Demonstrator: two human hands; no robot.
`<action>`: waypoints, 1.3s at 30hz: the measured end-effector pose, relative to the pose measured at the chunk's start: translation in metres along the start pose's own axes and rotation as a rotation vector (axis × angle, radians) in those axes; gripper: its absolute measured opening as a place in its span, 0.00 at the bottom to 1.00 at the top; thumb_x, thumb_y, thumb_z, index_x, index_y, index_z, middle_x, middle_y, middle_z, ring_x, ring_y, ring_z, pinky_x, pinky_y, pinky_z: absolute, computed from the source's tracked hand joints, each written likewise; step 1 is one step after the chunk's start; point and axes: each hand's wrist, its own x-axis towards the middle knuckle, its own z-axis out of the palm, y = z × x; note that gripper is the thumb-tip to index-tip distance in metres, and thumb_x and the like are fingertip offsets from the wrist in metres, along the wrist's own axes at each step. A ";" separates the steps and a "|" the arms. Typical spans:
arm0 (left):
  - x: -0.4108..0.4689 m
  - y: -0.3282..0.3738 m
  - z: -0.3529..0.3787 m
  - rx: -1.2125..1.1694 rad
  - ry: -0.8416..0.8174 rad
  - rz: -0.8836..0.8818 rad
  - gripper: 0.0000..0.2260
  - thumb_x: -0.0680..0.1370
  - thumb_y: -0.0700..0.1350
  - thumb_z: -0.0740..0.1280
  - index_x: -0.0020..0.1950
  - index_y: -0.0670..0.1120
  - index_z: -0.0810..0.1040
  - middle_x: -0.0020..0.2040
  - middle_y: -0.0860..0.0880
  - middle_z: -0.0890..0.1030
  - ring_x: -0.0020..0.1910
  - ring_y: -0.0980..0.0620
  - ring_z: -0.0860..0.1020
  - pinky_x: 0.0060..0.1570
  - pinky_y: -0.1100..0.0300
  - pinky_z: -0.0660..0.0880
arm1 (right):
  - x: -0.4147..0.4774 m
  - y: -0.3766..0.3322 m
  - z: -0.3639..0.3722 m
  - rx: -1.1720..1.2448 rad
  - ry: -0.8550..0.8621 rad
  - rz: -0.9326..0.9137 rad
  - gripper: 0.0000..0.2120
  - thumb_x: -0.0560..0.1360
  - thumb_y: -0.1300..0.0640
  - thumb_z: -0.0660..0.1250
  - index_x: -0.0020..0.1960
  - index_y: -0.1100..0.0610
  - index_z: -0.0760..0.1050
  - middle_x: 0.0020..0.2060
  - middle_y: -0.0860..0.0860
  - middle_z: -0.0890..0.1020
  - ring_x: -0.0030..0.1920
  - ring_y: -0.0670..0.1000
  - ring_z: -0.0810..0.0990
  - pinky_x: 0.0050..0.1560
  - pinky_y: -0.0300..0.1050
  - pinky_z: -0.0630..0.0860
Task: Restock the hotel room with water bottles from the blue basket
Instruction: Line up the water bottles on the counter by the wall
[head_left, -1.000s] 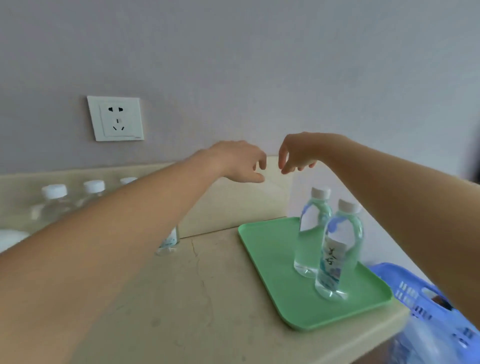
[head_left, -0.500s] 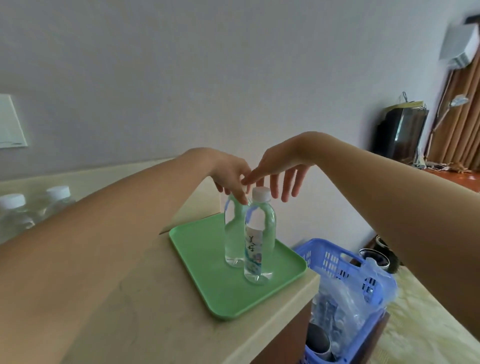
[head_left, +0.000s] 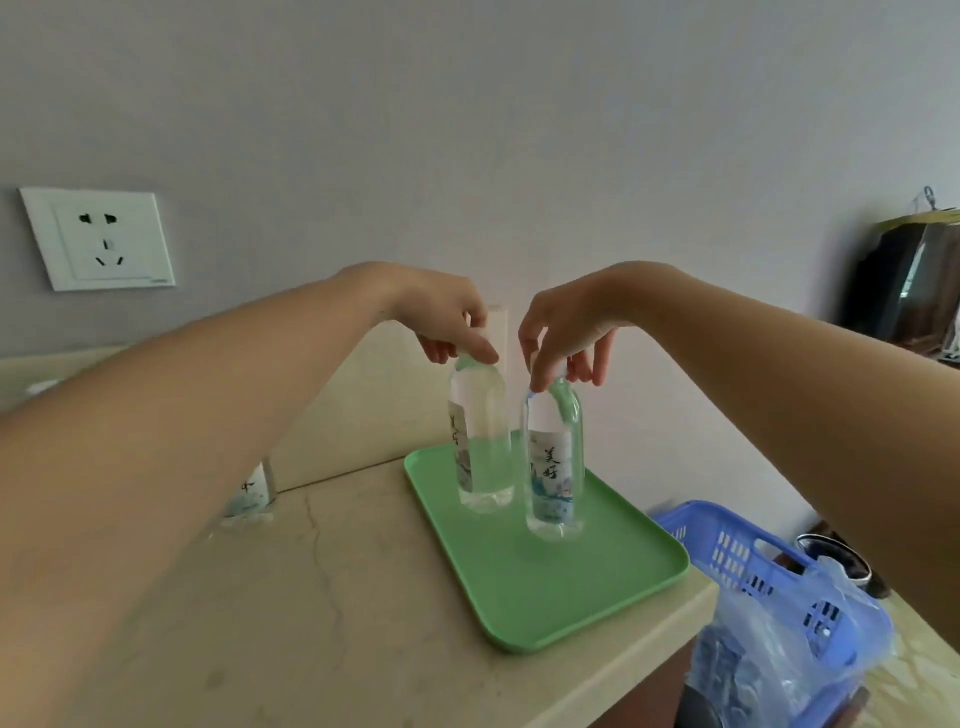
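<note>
- My L hand (head_left: 447, 327) pinches rear bottle (head_left: 480, 441) at cap; R hand (head_left: 566, 332) pinches front bottle (head_left: 553, 467) likewise.
- Look full, prob. heavyish, slick plastic (cap/neck = surest hold).

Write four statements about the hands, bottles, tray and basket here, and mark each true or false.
1. The left bottle and right bottle are both upright. True.
2. The left hand touches nothing. False: it grips the left bottle's top.
3. The right hand pinches the right bottle's top. True.
4. The blue basket sits on the green tray. False: the blue basket is off the counter, right of the green tray.
</note>
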 end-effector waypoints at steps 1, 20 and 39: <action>-0.006 -0.008 -0.007 0.017 0.038 -0.032 0.17 0.74 0.58 0.71 0.43 0.43 0.78 0.41 0.47 0.83 0.35 0.55 0.83 0.33 0.66 0.77 | 0.005 -0.006 -0.004 -0.003 0.030 -0.026 0.10 0.71 0.56 0.75 0.49 0.59 0.79 0.41 0.61 0.82 0.37 0.53 0.83 0.35 0.45 0.82; -0.067 -0.131 0.001 0.513 0.283 -0.513 0.21 0.72 0.65 0.67 0.35 0.48 0.74 0.34 0.54 0.80 0.33 0.54 0.76 0.35 0.59 0.68 | 0.113 -0.127 0.009 0.077 -0.014 -0.469 0.08 0.72 0.55 0.73 0.51 0.54 0.80 0.17 0.44 0.75 0.41 0.52 0.80 0.29 0.40 0.79; -0.054 -0.136 0.014 0.687 0.204 -0.613 0.25 0.71 0.67 0.67 0.36 0.46 0.69 0.34 0.50 0.71 0.36 0.50 0.73 0.37 0.56 0.70 | 0.150 -0.135 0.023 0.075 -0.018 -0.514 0.10 0.70 0.55 0.75 0.51 0.54 0.81 0.28 0.50 0.78 0.38 0.50 0.80 0.30 0.41 0.80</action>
